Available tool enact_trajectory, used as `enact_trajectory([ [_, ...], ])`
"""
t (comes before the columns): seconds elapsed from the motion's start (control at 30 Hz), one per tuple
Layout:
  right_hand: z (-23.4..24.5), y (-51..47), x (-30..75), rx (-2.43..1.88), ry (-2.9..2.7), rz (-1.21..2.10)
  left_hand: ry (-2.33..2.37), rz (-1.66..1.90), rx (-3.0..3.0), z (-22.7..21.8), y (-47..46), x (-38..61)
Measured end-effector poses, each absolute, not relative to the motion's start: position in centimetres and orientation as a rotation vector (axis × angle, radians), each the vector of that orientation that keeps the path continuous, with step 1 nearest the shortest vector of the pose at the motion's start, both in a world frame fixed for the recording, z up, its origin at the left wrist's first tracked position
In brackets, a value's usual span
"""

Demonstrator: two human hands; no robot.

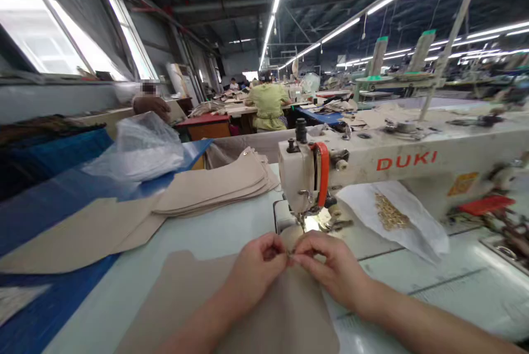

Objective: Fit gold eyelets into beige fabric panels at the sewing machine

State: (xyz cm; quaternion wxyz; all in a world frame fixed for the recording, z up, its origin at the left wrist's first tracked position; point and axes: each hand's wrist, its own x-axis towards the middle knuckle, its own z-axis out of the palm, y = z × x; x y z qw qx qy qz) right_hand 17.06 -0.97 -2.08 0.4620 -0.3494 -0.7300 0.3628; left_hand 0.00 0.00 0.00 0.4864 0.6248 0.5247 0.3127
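Note:
My left hand [260,266] and my right hand [330,263] meet just in front of the sewing machine's needle area, both in a pinch. Between the touching fingertips is a tiny dark, perhaps metallic spot, too small to name. A beige fabric piece [190,293] lies flat beneath my hands and forearms, and a paler bit of material shows just beyond the fingers. Over them stands the white sewing machine [351,161] marked DUKI, its lamp lit by the presser foot. On the bed to the right, small gold-coloured pieces [390,212] lie on a white sheet [417,232].
A stack of beige cut pieces [215,183] lies left of the machine head, with more pieces [82,232] reaching over the blue surface at left. A clear plastic bag [142,144] sits behind them. Thread cones [378,59] stand at right. People work farther back.

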Motion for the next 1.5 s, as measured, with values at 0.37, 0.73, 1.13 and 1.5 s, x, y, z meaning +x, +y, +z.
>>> enact_trajectory([
  [0.37, -2.3, -0.4, 16.4, -1.063, -1.694, 0.884, 1.223, 0.970, 1.394, -0.7, 0.0, 0.5],
  [0.73, -2.9, -0.3, 16.3, -1.086, -1.680, 0.879, 1.150, 1.048, 1.377, -1.3, 0.0, 0.7],
  [1.13, -3.1, -0.1, 17.1, -0.947, -1.501, 1.323, 1.228, 1.046, 1.655, -1.1, -1.0, 0.4],
  [1.5, -2.5, -0.3, 17.4, -1.018, -1.633, 1.201, 1.269, 0.811, 1.776, -1.1, -0.5, -0.1],
])
